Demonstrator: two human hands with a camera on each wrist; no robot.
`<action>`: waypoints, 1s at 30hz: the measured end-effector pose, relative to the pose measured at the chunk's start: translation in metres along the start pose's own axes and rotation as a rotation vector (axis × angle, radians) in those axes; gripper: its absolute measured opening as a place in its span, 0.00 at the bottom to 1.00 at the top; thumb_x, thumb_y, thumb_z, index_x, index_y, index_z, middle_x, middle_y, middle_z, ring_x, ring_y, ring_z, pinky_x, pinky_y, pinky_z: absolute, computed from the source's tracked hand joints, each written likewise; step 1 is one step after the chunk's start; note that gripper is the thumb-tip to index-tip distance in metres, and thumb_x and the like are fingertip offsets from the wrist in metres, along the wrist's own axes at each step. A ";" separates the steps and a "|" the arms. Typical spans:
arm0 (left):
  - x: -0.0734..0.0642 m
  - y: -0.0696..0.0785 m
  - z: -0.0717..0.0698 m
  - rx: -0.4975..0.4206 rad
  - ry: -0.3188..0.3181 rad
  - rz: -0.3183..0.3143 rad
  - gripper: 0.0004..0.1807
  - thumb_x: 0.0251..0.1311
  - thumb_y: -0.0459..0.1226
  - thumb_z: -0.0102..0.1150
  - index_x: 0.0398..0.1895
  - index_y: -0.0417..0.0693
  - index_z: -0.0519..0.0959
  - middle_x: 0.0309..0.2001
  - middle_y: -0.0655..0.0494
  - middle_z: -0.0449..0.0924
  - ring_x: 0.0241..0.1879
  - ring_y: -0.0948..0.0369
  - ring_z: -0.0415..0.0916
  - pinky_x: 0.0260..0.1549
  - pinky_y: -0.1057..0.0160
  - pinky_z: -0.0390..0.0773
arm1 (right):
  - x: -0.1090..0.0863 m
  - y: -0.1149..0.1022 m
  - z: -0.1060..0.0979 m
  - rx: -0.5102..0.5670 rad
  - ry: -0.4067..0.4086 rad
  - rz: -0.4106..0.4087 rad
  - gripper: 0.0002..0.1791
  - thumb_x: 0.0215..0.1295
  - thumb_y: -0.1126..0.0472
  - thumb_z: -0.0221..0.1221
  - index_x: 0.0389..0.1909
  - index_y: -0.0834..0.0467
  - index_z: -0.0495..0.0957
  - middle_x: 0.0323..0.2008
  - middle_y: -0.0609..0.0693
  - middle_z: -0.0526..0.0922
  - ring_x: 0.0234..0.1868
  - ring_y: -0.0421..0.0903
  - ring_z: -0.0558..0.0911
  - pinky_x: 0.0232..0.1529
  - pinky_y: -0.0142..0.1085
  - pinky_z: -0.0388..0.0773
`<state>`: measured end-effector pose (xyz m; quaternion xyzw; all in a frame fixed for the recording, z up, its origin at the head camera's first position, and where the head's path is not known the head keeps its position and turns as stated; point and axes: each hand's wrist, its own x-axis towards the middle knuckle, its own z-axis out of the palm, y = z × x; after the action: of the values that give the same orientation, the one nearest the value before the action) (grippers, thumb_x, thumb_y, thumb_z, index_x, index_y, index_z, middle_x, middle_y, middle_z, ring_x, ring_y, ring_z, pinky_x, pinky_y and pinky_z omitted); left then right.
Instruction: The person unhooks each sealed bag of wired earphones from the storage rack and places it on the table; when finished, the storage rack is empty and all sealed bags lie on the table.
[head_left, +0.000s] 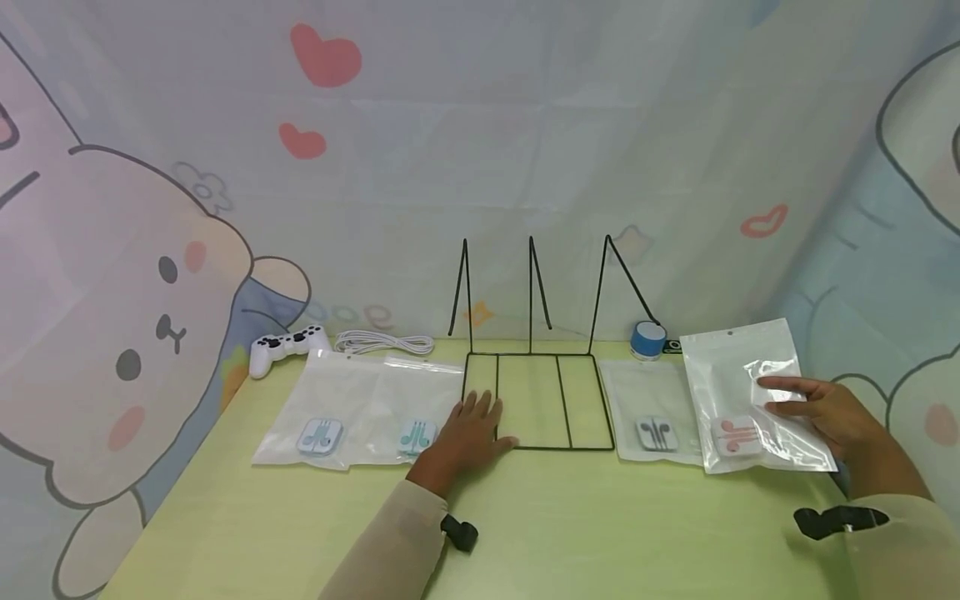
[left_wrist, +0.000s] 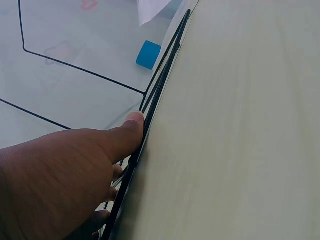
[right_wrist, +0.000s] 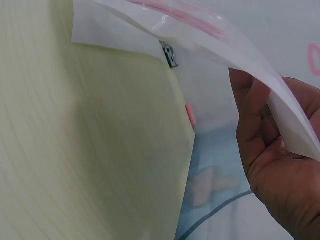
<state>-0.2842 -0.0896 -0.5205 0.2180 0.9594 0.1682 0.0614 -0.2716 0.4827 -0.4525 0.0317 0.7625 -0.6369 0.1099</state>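
My right hand (head_left: 843, 417) pinches the right edge of a white zip bag (head_left: 723, 358) with pink earphones in a case showing through its front. In the right wrist view the bag bends up off the table, the fingers (right_wrist: 250, 120) partly behind it. My left hand (head_left: 468, 433) rests on the front left part of a black wire rack (head_left: 562, 400), fingers spread. The left wrist view shows the thumb (left_wrist: 127, 132) touching the front wire. Another zip bag (head_left: 622, 392) with dark earphones lies between the rack and the held bag, partly covered by the latter.
Left of the rack lie zip bags (head_left: 375, 392) with teal earphones. Behind them are a white game controller (head_left: 281, 346) and a coiled white cable (head_left: 384, 342). A blue round speaker (head_left: 648, 340) stands behind the rack's right side, beside a small black item (head_left: 672, 347). A printed cloth hangs behind.
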 end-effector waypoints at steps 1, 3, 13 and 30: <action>0.000 0.000 0.000 -0.003 -0.003 -0.001 0.45 0.82 0.63 0.48 0.88 0.44 0.57 0.89 0.41 0.50 0.90 0.38 0.43 0.87 0.39 0.50 | 0.000 0.001 0.000 -0.011 0.004 0.009 0.25 0.77 0.70 0.64 0.50 0.32 0.92 0.39 0.42 0.91 0.32 0.46 0.92 0.33 0.40 0.91; -0.001 0.000 0.000 -0.008 -0.005 -0.002 0.45 0.82 0.63 0.48 0.88 0.44 0.57 0.89 0.41 0.50 0.90 0.38 0.43 0.87 0.39 0.49 | 0.001 0.003 -0.001 -0.063 0.019 0.020 0.24 0.76 0.67 0.66 0.51 0.30 0.92 0.40 0.39 0.90 0.33 0.46 0.92 0.34 0.41 0.92; -0.001 0.000 -0.001 0.004 -0.004 -0.009 0.45 0.81 0.62 0.49 0.88 0.44 0.58 0.89 0.41 0.51 0.90 0.38 0.44 0.87 0.39 0.50 | 0.010 0.010 -0.009 -0.623 0.141 -0.010 0.37 0.69 0.53 0.74 0.75 0.62 0.76 0.82 0.80 0.52 0.80 0.80 0.56 0.70 0.62 0.66; -0.001 0.000 0.001 0.015 0.003 0.003 0.45 0.82 0.63 0.47 0.88 0.44 0.57 0.89 0.41 0.51 0.89 0.38 0.44 0.87 0.39 0.51 | 0.019 0.023 0.000 -0.695 0.202 0.125 0.38 0.71 0.60 0.65 0.78 0.69 0.67 0.80 0.84 0.46 0.77 0.87 0.53 0.69 0.79 0.62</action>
<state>-0.2831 -0.0902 -0.5218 0.2196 0.9604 0.1614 0.0581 -0.2855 0.4855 -0.4786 0.1019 0.9369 -0.3255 0.0770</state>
